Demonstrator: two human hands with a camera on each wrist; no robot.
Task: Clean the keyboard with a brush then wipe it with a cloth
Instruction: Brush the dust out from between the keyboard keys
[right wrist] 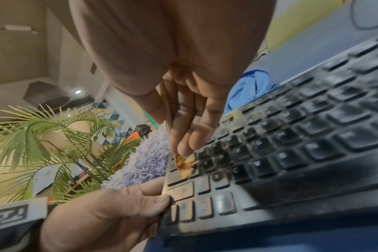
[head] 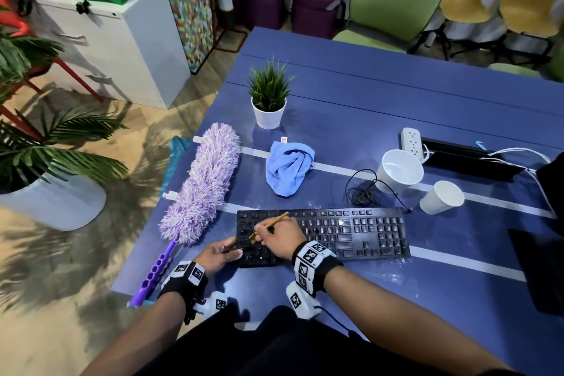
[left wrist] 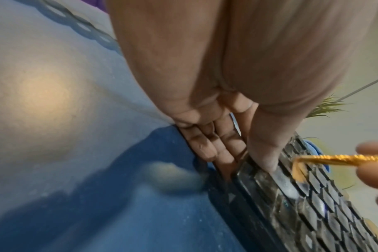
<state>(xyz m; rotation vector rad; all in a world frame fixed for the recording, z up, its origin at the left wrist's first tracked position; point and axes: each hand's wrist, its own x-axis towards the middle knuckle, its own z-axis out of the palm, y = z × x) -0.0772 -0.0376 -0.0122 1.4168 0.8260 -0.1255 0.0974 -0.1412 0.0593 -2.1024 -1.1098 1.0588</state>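
Here the right hand [head: 279,236] pinches a small brush [head: 268,225] over the left keys of the dusty keyboard [head: 351,232] on the worktop [head: 396,94], the left hand [head: 221,255] gripping its left edge; short, light strokes along each row would likely work best.

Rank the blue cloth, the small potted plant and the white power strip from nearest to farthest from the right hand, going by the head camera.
Measured from the right hand on the keyboard:
1. Blue cloth, just beyond the keyboard.
2. Small potted plant, farther back, slightly left.
3. White power strip, far right.
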